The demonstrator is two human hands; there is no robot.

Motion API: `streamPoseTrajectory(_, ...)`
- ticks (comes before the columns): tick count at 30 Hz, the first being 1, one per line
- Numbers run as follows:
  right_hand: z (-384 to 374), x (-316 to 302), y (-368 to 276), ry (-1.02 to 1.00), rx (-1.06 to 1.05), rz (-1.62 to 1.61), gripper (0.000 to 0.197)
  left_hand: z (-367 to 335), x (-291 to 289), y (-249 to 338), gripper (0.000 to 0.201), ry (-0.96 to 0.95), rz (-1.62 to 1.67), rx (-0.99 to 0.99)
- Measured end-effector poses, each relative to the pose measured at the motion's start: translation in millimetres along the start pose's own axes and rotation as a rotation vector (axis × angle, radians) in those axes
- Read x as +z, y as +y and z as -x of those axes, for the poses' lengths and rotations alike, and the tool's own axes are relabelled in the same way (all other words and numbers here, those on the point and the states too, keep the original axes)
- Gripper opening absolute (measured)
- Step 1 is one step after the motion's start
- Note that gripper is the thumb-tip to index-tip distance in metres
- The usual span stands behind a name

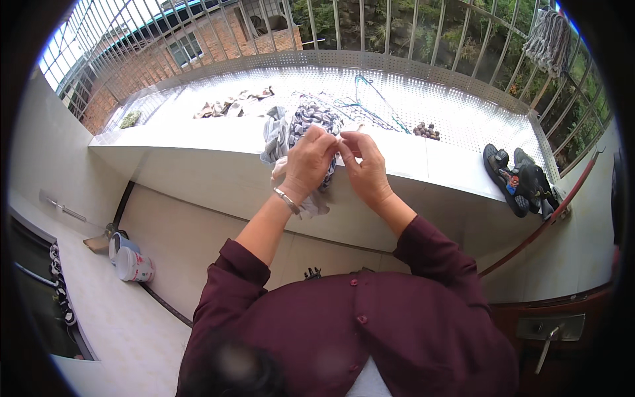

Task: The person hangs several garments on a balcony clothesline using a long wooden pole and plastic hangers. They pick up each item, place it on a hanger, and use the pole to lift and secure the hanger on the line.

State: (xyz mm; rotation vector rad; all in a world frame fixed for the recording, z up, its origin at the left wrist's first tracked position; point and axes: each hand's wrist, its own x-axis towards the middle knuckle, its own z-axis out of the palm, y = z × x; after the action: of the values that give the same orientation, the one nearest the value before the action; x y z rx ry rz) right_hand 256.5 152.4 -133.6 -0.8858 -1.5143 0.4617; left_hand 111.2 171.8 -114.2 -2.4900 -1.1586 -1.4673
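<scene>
My left hand (309,162), with a silver bracelet at the wrist, and my right hand (367,167) meet over the front edge of the ledge. Fingertips and thumbs are pinched close together around something small and pale, mostly hidden by the fingers. Right behind and beside my left hand lies a bunched dark-and-white patterned cloth (316,116). A grey-and-white striped cloth (275,135) lies to its left. Pale fabric (313,206) hangs over the ledge's edge below my hands.
Hangers (374,99) lie on the perforated metal sheet (456,106) behind, near small dark round things (426,130). Brown patterned cloth (235,104) is farther left, black sandals (520,180) right. Metal bars (360,26) enclose the ledge (198,139). Buckets (134,266) stand on the floor.
</scene>
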Motion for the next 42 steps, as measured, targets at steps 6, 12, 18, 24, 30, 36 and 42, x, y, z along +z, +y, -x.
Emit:
streamPoseTrajectory(6, -38, 15, 10, -0.165, -0.118, 0.421, 0.036, 58, 17, 21, 0.027, -0.247, 0.197, -0.117)
streamPoseTrajectory(12, -32, 43, 37, -0.432, 0.133, 0.588, 0.048, 83, 23, 20, 0.045, -0.33, 0.257, -0.118)
streamPoseTrajectory(18, -36, 39, 70, -0.101, 0.393, 0.203, 0.022, 113, 7, 6, 0.043, -0.397, 0.185, -0.379)
streamPoseTrajectory(24, -85, -8, 31, 0.181, 0.561, -0.899, 0.008, 117, 10, -8, 0.029, -0.271, 0.387, -0.528)
streamPoseTrajectory(30, -103, -54, -31, 0.189, 0.269, -1.024, 0.027, 94, -1, -3, 0.021, -0.252, 0.434, -0.495)
streamPoseTrajectory(36, -102, -106, -70, 0.419, 0.058, -1.03, 0.043, 59, -7, -5, 0.019, -0.173, 0.558, -0.508)
streamPoseTrajectory(42, -121, -131, -42, 0.635, 0.117, -0.869, 0.028, 20, 15, -11, 0.027, -0.262, 0.011, -0.026)
